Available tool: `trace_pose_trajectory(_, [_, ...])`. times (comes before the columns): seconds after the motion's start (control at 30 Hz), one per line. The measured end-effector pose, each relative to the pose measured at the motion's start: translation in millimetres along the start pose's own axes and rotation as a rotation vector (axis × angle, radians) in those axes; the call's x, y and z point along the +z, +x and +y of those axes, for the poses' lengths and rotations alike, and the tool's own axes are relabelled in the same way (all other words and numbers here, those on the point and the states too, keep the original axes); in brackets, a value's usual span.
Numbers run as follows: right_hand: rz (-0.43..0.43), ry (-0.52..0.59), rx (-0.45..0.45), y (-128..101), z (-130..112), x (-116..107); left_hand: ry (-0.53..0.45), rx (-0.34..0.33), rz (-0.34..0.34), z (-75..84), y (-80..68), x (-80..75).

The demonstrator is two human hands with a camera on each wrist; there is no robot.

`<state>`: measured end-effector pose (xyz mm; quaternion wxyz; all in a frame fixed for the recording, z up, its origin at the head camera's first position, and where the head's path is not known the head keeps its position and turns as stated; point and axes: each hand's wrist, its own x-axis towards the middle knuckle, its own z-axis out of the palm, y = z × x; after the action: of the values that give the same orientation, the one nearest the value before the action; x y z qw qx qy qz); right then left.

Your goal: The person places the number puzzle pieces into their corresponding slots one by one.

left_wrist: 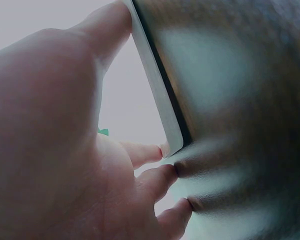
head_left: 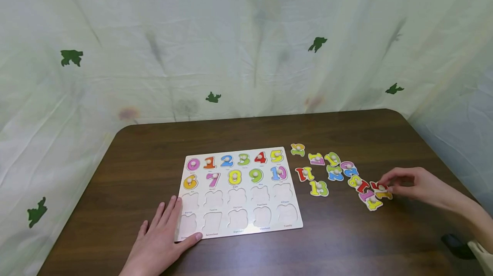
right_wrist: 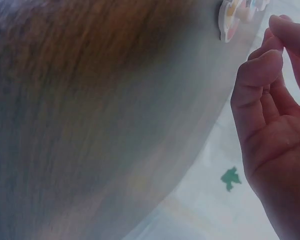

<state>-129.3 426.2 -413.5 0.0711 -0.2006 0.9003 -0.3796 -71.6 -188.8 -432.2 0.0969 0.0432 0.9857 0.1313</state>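
A white number puzzle board [head_left: 242, 189] lies on the table, its top two rows filled with pieces 0 to 10 and its lower two rows showing bare recesses. Spread along its left edge, my left hand [head_left: 159, 235] rests with straight fingers and the thumb on the near corner. In the left wrist view the fingertips [left_wrist: 167, 172] sit around the board's corner. At the right, my right hand [head_left: 414, 184] pinches a red and orange number piece [head_left: 384, 194] at its knob. A purple and yellow piece [head_left: 370, 201] lies right beside it.
Several loose number pieces lie between the board and my right hand, among them the 13 [head_left: 319, 188] and the red and yellow 11 [head_left: 304, 174]. A dark object [head_left: 457, 246] is near my right forearm. Behind the table [head_left: 346, 241] hangs a pale curtain [head_left: 246, 53] with green leaf shapes.
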Motion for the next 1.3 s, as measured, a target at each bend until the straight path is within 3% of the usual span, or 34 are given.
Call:
trace_pose_trajectory(0.33, [-0.003, 0.031, 0.037, 13, -5, 7, -0.001, -0.002, 0.012, -1.3, -2.2, 0.7])
trace_pose_trajectory(0.8, [0.030, -0.002, 0.033, 70, -43, 30, 0.009, -0.009, 0.015, -1.1, -2.9, 0.1])
trace_pose_trajectory(1.0, [-0.069, -0.069, -0.038, 108, -62, 49, 0.008, -0.005, 0.020, -1.0, -2.2, -0.5])
trace_pose_trajectory(1.17, [-0.173, -0.086, -0.040, 132, -76, 69, -0.004, -0.006, 0.022, 0.8, -2.3, -1.2])
trace_pose_trajectory(1.3, [-0.178, -0.134, -0.014, 141, -80, 83, 0.004, -0.005, 0.022, 2.2, -1.9, -1.0])
